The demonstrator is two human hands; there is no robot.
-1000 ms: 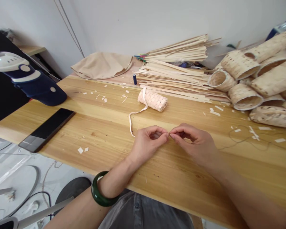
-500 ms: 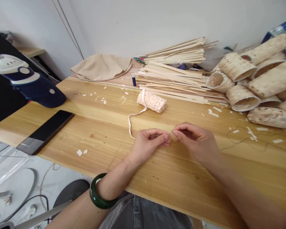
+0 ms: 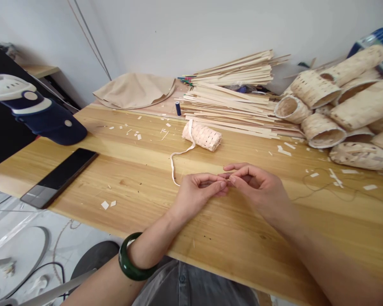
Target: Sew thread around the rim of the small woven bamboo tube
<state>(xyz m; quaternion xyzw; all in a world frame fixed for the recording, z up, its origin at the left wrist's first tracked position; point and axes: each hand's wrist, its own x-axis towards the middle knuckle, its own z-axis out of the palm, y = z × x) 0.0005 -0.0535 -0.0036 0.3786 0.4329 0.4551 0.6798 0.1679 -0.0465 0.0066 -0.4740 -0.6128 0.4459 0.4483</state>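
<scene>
Okay, my left hand [image 3: 202, 190] and right hand [image 3: 257, 183] are both pinched closed, fingertips meeting above the table [image 3: 140, 170]; anything fine between them is too small to make out. The woven roll [image 3: 205, 137] lies just beyond, untouched. Its weaving looks done to me, yet the white strip [image 3: 172, 163] crosses one end and trails loose, so I'd call that part unfastened. Dark thread [image 3: 307, 196] sprawls to my right.
</scene>
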